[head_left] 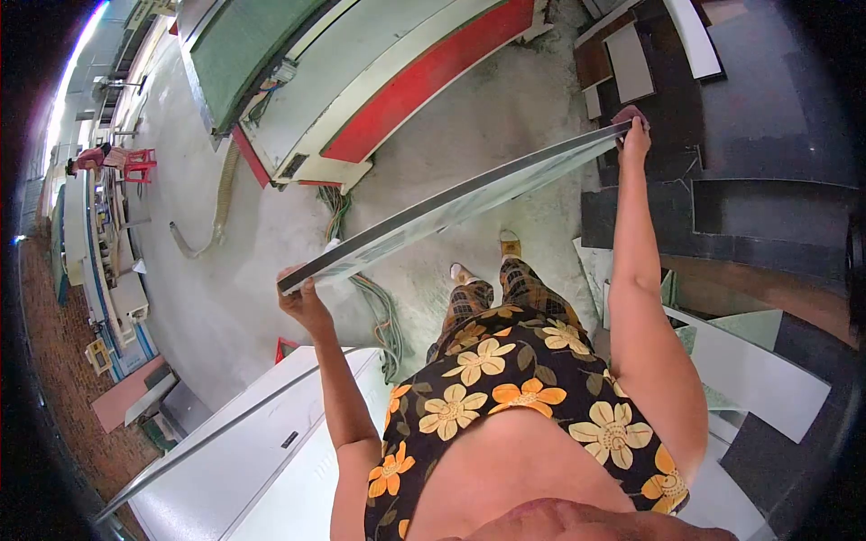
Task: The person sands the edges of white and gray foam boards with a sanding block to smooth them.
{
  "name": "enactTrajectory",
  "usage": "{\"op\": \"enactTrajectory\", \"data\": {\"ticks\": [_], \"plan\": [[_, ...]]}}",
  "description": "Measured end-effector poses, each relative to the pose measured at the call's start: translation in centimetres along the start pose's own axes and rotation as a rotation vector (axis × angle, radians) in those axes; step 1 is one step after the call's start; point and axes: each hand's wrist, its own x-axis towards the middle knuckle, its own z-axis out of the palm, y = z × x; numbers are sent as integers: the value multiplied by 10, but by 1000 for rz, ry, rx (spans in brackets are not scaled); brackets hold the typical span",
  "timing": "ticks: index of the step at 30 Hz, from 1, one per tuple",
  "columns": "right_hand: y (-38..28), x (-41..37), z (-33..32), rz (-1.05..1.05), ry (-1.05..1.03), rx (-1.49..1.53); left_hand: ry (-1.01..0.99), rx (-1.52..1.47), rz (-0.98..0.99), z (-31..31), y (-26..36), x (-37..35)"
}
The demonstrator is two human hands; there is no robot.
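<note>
A long panel [460, 200] with a dark edge and a pale greenish face spans the space in front of me, its right end farther up in the view than its left. My left hand [305, 302] grips the left end, fingers wrapped round the edge. At the other end my right hand [635, 135] is closed on the panel, with a dark reddish cloth or glove [629, 114] at the fingertips. The panel stands on edge over the concrete floor, above my feet.
A machine with a red stripe [424, 86] stands ahead. Cables [383, 325] run along the floor [262, 307]. A white cabinet [280, 442] is at lower left. Dark boards [767, 117] and white panels [767, 370] lie at right. Red stools [140, 165] stand far left.
</note>
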Motion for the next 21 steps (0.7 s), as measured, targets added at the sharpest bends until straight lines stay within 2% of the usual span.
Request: {"op": "enactTrajectory", "data": {"ticks": [1,3,4,6,7,10,11,14,18,21], "plan": [[25,21,1,-62,-12,-144,-36,85,20,-10,-4,2],[27,7,12,-169,-54,-254,10,161,-95,-41,-33,6],[27,-1,17,-224,-70,-307,13,124,-91,-42,-31,7],[-3,-44,26,-409,-259,-347,23,77,-114,-50,-34,11],[-8,-52,33,-450,-218,-624,34,67,-144,-61,-44,11],[-28,-88,58,-516,-166,-893,127,30,-274,-106,-94,7],[-35,-97,65,-598,-195,-850,170,16,-330,-112,-99,4],[-53,-96,83,-574,-258,-1141,299,145,-314,-106,-97,-6],[-77,-96,90,-691,-453,-1245,315,522,-172,-115,-125,-8],[-87,-151,95,-929,-550,-1018,312,483,-177,-123,-140,-8]]}}
